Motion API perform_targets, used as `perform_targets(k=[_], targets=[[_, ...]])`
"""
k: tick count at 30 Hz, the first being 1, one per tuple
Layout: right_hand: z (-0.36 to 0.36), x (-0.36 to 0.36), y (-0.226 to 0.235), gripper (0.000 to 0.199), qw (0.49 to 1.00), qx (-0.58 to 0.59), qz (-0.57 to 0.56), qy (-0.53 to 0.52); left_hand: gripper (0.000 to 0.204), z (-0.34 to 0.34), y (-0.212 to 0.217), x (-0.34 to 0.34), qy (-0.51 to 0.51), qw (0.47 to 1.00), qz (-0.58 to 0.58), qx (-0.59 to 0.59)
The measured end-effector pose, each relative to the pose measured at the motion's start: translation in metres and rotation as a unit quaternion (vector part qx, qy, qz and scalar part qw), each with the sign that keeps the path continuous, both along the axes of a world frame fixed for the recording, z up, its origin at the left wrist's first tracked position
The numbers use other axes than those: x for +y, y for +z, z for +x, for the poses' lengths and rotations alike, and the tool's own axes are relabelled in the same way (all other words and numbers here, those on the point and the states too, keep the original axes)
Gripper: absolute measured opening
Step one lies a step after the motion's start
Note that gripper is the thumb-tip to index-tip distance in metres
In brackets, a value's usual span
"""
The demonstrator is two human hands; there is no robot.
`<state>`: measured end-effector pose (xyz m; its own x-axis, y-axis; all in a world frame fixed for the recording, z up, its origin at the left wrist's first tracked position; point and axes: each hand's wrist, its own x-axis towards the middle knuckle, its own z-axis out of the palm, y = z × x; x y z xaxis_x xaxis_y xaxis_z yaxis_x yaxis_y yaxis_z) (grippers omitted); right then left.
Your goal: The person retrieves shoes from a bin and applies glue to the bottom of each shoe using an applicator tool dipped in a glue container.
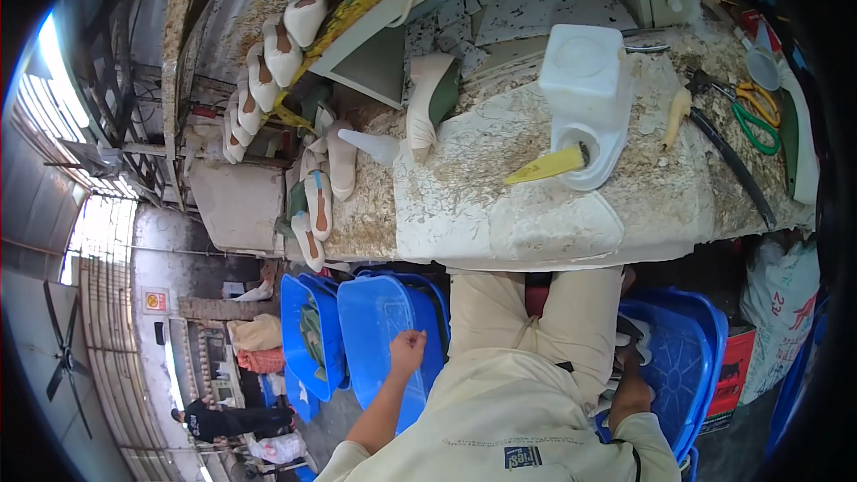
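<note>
A: Your left hand (408, 345) hangs over the left blue basket (379, 321), fingers curled together, nothing visibly gripped.

B: Right?

A: Your right hand (630, 386) is down inside the right blue basket (683, 366); can't tell whether its fingers are apart. A pale piece (636, 332) lies just far of it, nearer the right hand. Its long axis is unreadable. Worktop (500, 205) sits far of both.

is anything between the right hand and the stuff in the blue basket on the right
Nothing visible. The right hand already reaches down into the blue plastic basket beside the person's leg, at the dark and white items inside. Exactly what the fingers touch is hidden.
</note>
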<state>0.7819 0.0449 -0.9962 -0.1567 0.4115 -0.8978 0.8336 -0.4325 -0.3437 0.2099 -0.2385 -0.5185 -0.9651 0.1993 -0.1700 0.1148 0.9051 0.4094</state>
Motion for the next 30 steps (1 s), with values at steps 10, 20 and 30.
perform_targets(k=[10,20,30], targets=[[-0.15,0.101,-0.032,0.083,0.993,-0.045,0.107,-0.007,0.026,0.068,-0.003,0.119,-0.064,0.992,-0.109,-0.019],[-0.144,0.091,0.001,0.078,0.996,-0.04,0.075,-0.037,0.023,0.033,0.044,0.178,-0.111,0.99,0.014,0.089],[-0.112,0.077,-0.071,0.068,0.977,0.086,0.191,0.051,0.022,0.074,0.034,0.138,-0.088,0.991,-0.059,0.075]])
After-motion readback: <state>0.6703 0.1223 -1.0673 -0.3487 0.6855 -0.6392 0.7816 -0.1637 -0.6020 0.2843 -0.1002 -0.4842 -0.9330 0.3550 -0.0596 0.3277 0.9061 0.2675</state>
